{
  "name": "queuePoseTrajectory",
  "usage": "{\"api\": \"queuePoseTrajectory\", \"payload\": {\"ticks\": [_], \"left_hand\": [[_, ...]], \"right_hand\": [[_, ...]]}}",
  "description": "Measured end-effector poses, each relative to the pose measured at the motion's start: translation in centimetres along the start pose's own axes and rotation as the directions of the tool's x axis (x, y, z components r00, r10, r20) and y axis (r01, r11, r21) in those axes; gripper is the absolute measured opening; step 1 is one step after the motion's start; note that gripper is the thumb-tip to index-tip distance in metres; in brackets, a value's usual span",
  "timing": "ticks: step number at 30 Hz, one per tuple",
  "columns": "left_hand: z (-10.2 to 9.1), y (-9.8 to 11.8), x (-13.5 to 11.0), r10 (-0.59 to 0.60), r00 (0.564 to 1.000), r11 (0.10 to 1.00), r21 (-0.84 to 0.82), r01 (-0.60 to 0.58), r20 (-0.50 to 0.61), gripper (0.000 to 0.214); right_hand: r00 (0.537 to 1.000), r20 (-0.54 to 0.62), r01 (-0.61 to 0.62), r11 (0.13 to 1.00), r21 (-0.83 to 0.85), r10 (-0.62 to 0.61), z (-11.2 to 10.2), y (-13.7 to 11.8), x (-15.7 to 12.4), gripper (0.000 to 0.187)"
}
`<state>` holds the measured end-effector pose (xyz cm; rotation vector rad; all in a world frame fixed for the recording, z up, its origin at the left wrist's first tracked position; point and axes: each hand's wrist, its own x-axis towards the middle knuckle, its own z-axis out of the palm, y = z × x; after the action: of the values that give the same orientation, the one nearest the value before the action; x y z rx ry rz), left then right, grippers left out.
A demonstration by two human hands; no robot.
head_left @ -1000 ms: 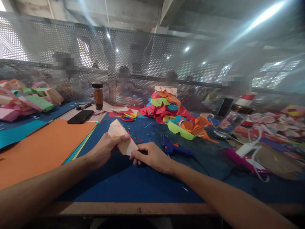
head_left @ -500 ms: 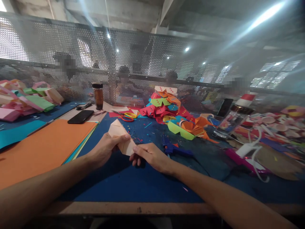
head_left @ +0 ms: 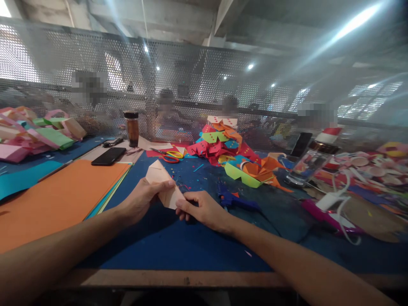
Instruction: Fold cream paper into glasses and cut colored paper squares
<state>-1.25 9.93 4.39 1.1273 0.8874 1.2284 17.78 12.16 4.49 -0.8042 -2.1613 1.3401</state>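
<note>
Shifted since 0.5 s ago: right hand (head_left: 204,210), its thumb now lower on the near end of the folded paper (head_left: 169,197); left hand (head_left: 140,199) in much the same place.

Head view, items as follows.
Folded paper: 1 piece, pale cream, tilted, held up in front of the person above the blue surface (head_left: 178,255), between both hands.
Left hand: closed in a pinch, thumb flat across the middle of the paper, fingers behind it.
Right hand: closed in a pinch, thumb and curled fingers at the near right end.
Glue gun: 1, blue (head_left: 236,200), lying right of the right hand, not touching it.
Scissors: red and yellow handles (head_left: 164,152), beyond the paper.
Paper pile: many colours, some pieces dotted (head_left: 215,146); 1 lime green piece (head_left: 244,175) at its near side.
Large sheets: orange on top (head_left: 70,199), left of the left hand.
Phone: 1, black, flat (head_left: 109,156).
Jar: 1, dark lid, brown contents, upright (head_left: 131,131), behind the phone.
Bottle: 1, clear, red and white top (head_left: 309,163), far right.
</note>
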Motion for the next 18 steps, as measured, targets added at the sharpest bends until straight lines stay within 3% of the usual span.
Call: {"api": "queuePoseTrajectory", "payload": {"ticks": [6,11,18], "left_hand": [[0.16,0.16,-0.25,0.001,1.0,1.0,0.017,-0.001,0.01,0.018],[0.14,0.24,-0.29,-0.009,1.0,1.0,0.024,0.009,0.002,0.017],[0.17,0.17,-0.24,-0.035,0.999,0.999,-0.019,0.034,-0.024,0.017]], "right_hand": [[0.999,-0.036,-0.033,0.999,-0.037,0.031,-0.09,0.21,-0.07,0.026],[1.0,0.008,0.014,1.0,-0.009,-0.014,-0.17,0.17,-0.05,0.038],[1.0,-0.018,0.017,1.0,0.016,-0.017,-0.08,0.15,0.09,0.05]]}}
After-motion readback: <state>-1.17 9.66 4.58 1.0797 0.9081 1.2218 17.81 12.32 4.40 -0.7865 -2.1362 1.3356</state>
